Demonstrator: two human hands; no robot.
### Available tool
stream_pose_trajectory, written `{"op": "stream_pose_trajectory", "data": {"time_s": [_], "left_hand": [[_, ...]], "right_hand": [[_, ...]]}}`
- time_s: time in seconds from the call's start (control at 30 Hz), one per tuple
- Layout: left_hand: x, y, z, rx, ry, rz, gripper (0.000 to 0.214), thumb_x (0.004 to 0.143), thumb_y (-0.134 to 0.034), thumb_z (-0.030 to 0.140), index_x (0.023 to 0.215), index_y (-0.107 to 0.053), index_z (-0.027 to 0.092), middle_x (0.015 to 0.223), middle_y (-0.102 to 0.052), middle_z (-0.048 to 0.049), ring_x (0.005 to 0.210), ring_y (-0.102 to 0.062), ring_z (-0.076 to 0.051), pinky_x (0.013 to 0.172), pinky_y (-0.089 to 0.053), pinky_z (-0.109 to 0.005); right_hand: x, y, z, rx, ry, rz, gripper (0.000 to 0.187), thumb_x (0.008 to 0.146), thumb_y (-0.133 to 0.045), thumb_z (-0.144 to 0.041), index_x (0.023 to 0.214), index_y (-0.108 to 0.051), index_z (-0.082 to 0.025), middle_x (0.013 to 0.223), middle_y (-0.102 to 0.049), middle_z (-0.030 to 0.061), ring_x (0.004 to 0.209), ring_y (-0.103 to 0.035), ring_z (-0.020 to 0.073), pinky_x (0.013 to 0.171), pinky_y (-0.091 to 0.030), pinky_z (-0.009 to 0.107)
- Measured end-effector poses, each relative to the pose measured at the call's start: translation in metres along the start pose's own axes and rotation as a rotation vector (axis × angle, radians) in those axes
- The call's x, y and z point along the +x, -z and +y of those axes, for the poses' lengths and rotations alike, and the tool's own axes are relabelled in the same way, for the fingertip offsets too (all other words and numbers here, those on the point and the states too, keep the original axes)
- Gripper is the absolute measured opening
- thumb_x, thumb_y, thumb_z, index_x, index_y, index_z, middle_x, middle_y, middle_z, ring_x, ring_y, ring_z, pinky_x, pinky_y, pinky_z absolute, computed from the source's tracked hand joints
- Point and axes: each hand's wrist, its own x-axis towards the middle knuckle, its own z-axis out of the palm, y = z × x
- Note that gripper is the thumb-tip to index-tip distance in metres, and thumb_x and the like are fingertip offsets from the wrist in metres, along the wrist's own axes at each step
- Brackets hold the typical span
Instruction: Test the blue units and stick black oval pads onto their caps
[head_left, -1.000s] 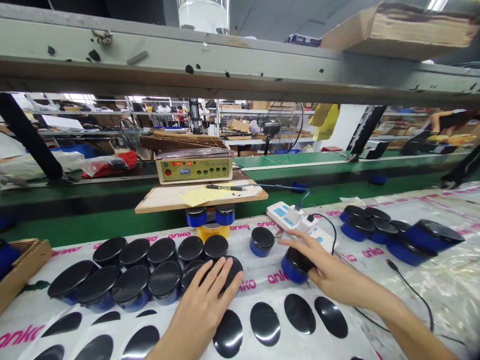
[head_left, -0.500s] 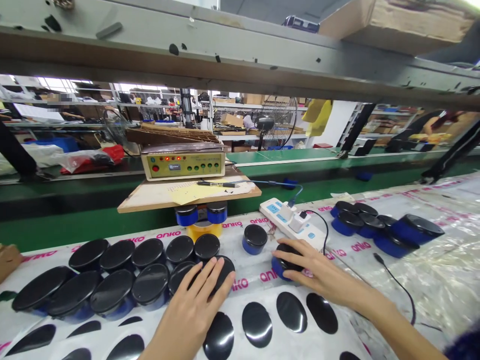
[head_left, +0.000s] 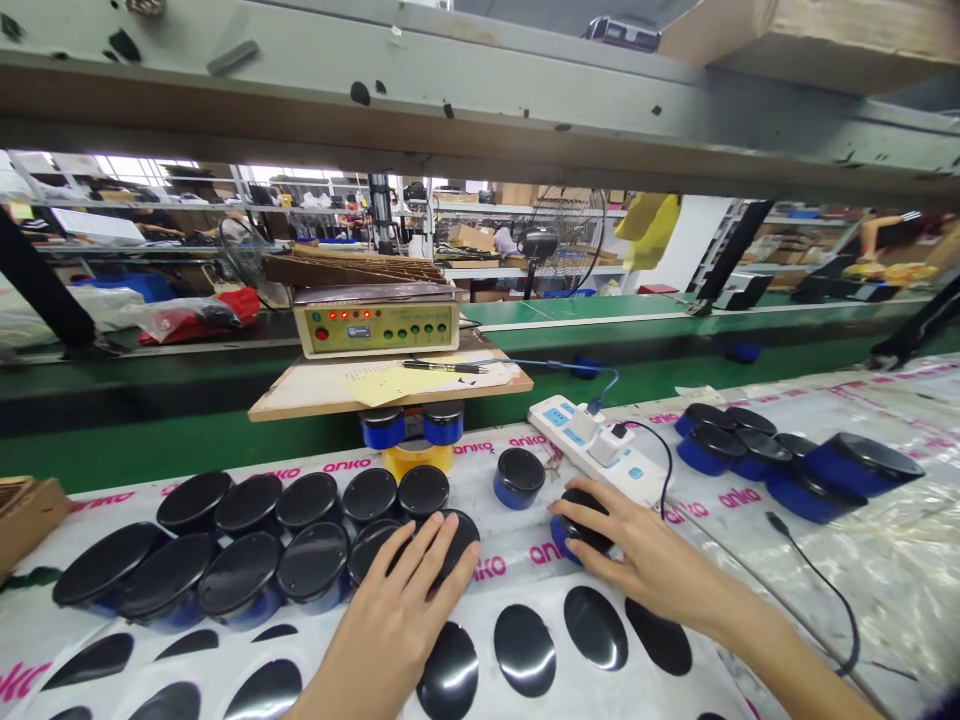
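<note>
My left hand [head_left: 401, 600] lies with its fingers stretched over the black top of a round case [head_left: 463, 535] at the right end of the front row. Several matching blue cases with glossy black tops, such as this one [head_left: 313, 560], stand in two rows to its left. My right hand [head_left: 626, 545] has its thumb and fingers around another round blue case [head_left: 585, 512], hiding part of it. Between and beyond the hands stands a single round case [head_left: 519, 477]. A sheet with black oval pieces [head_left: 525, 650] lies in front of both hands.
A white power strip [head_left: 592, 450] with plugs and cables lies beyond my right hand. Several more blue cases [head_left: 709, 450] are grouped at the right. A control box [head_left: 379, 325] sits on a board [head_left: 300, 395] at the back. A shelf beam [head_left: 480, 100] crosses overhead.
The whole view has shifted slightly, so everything appears a little farther right. Both hands keep nearly the same places on their cases.
</note>
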Motion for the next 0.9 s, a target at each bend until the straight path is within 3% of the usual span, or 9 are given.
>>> {"op": "stream_pose_trajectory", "data": {"time_s": [0.17, 0.37, 0.5, 0.57, 0.63, 0.7, 0.77, 0.9], "left_hand": [[0.0, 0.0, 0.001, 0.001, -0.003, 0.01, 0.048, 0.089, -0.029, 0.006, 0.13, -0.049, 0.019, 0.13, -0.055, -0.0084, 0.12, -0.05, -0.022, 0.1, -0.028, -0.04], [-0.001, -0.005, 0.001, -0.008, 0.019, 0.042, 0.04, 0.089, -0.037, 0.01, 0.125, -0.052, 0.014, 0.13, -0.055, -0.0087, 0.119, -0.05, -0.024, 0.099, -0.031, -0.042], [-0.001, -0.005, 0.001, -0.005, 0.023, 0.04, 0.038, 0.088, -0.039, 0.01, 0.123, -0.054, 0.014, 0.128, -0.057, -0.0078, 0.118, -0.051, -0.023, 0.099, -0.031, -0.041], [-0.001, -0.004, 0.0, 0.007, 0.024, 0.038, 0.038, 0.088, -0.04, 0.011, 0.123, -0.054, 0.015, 0.127, -0.058, -0.007, 0.117, -0.052, -0.023, 0.099, -0.031, -0.04], [0.0, -0.003, 0.0, 0.014, 0.027, 0.036, 0.038, 0.087, -0.04, 0.011, 0.123, -0.054, 0.015, 0.126, -0.059, -0.0064, 0.116, -0.053, -0.022, 0.099, -0.032, -0.039], [0.001, -0.002, 0.0, 0.019, 0.031, 0.035, 0.038, 0.087, -0.041, 0.012, 0.123, -0.054, 0.016, 0.126, -0.059, -0.0059, 0.116, -0.053, -0.022, 0.098, -0.032, -0.039], [0.001, -0.001, -0.001, 0.024, 0.034, 0.036, 0.038, 0.088, -0.041, 0.013, 0.123, -0.054, 0.016, 0.126, -0.059, -0.0052, 0.116, -0.052, -0.022, 0.098, -0.033, -0.039], [0.002, 0.001, -0.002, 0.028, 0.017, 0.041, 0.036, 0.088, -0.042, 0.014, 0.121, -0.055, 0.016, 0.125, -0.06, -0.005, 0.114, -0.054, -0.021, 0.097, -0.035, -0.038]], "right_hand": [[0.002, 0.006, -0.031, 0.059, 0.015, -0.061, 0.044, 0.091, -0.044, -0.046, 0.135, -0.041, -0.036, 0.137, -0.037, 0.0078, 0.117, -0.048, 0.0258, 0.093, -0.046, 0.043], [0.029, 0.004, -0.068, 0.073, 0.218, -0.059, 0.041, 0.09, -0.05, -0.042, 0.129, -0.047, -0.03, 0.125, -0.05, 0.008, 0.121, -0.039, 0.0276, 0.094, -0.043, 0.044], [0.052, 0.018, -0.049, 0.167, 0.187, 0.033, 0.038, 0.095, -0.036, -0.044, 0.125, -0.051, -0.026, 0.121, -0.054, 0.0063, 0.117, -0.043, 0.0224, 0.099, -0.039, 0.039], [0.064, 0.022, -0.032, 0.138, 0.141, 0.053, 0.038, 0.095, -0.038, -0.043, 0.126, -0.051, -0.025, 0.126, -0.05, 0.0075, 0.121, -0.039, 0.0243, 0.102, -0.035, 0.042], [0.075, 0.022, -0.017, 0.1, 0.131, -0.05, 0.044, 0.09, -0.046, -0.046, 0.129, -0.049, -0.027, 0.132, -0.044, 0.0083, 0.124, -0.037, 0.0283, 0.102, -0.033, 0.045], [0.085, 0.019, -0.008, 0.109, 0.151, -0.169, 0.048, 0.087, -0.052, -0.046, 0.131, -0.048, -0.029, 0.132, -0.044, 0.0088, 0.119, -0.043, 0.0288, 0.1, -0.036, 0.045], [0.09, 0.016, -0.006, 0.162, 0.17, -0.19, 0.047, 0.086, -0.053, -0.044, 0.129, -0.05, -0.027, 0.124, -0.05, 0.009, 0.109, -0.051, 0.026, 0.097, -0.039, 0.043], [0.086, 0.021, -0.017, 0.404, 0.161, -0.066, 0.046, 0.085, -0.055, -0.043, 0.128, -0.048, -0.026, 0.127, -0.048, 0.0077, 0.113, -0.048, 0.0239, 0.094, -0.044, 0.041]]}}
